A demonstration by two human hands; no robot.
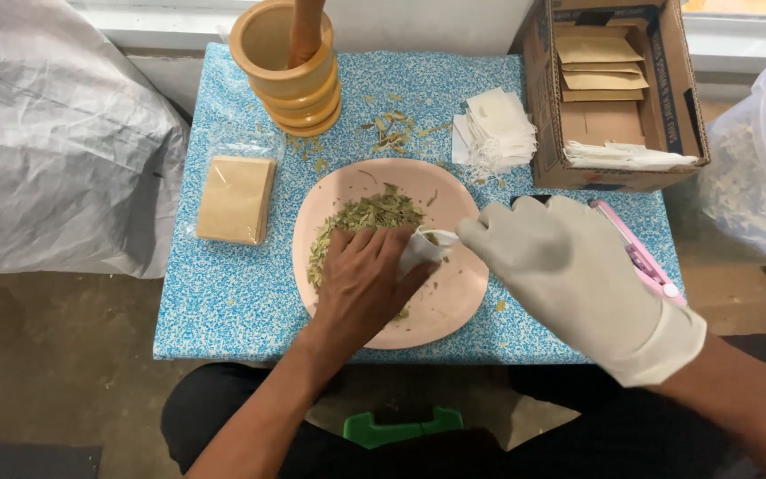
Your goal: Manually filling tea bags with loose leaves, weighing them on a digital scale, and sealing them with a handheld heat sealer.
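Over the pink plate (454, 297), 2 hands pinching 1 small white bag (420, 247), bare left (361, 284), gloved right (560, 257), dried leaves (370, 215) beside.

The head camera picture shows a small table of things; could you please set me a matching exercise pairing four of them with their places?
Things:
1. wooden mortar
2. cardboard box
3. pink plate
4. stack of tan packets

Places:
A. table's far right
B. under both hands
C. table's far left
D. left of the plate

Pairs: 1-C, 2-A, 3-B, 4-D
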